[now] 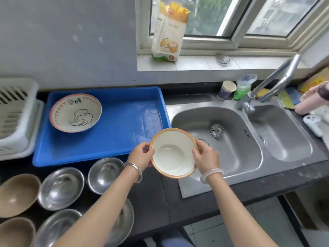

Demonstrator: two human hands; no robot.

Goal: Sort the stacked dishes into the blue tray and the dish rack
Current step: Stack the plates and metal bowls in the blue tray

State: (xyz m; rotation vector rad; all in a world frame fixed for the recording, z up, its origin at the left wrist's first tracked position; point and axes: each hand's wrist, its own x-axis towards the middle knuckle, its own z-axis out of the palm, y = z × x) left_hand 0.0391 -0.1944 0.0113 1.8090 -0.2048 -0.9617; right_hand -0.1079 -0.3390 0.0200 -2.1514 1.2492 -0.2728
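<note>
A white deep plate with an orange-brown rim (173,154) is held up over the counter edge between the blue tray and the sink. My left hand (142,155) grips its left rim and my right hand (204,156) grips its right rim. The blue tray (124,118) lies behind it and holds one large bowl with an elephant drawing (75,113) at its left end. The white dish rack (16,114) stands at the far left. Several steel bowls (61,188) and two brown bowls (17,195) sit on the dark counter in front of the tray.
A steel double sink (231,145) with a tall faucet (274,84) is to the right. A paper cup (227,90), bags and sponges stand behind it. A flour bag (169,32) is on the window sill. Another person's hand (318,91) shows at the right edge.
</note>
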